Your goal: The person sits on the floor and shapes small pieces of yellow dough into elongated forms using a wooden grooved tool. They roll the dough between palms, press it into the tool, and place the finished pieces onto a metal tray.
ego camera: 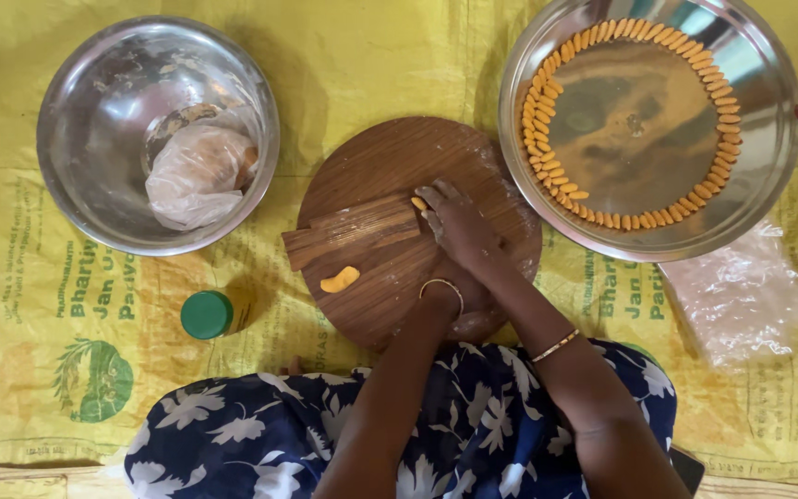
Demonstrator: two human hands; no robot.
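Observation:
A round wooden board (390, 157) lies in front of me on a yellow mat. On it rests a ridged wooden block (353, 231). My right hand (462, 231) lies flat at the block's right end, fingertips pressing a small orange dough piece (419, 203) against the ridges. A curled orange piece (340, 278) lies on the board just below the block. My left hand (464, 305), with a bangle at the wrist, is tucked under my right wrist at the board's near edge. Most of it is hidden, so its grip does not show.
A steel plate (639, 120) at the upper right carries a ring of several shaped orange pieces (538, 120). A steel bowl (66, 120) at the upper left holds a crumpled plastic bag (198, 176). A green lid (206, 314) and a clear plastic bag (741, 296) lie on the yellow mat (371, 55).

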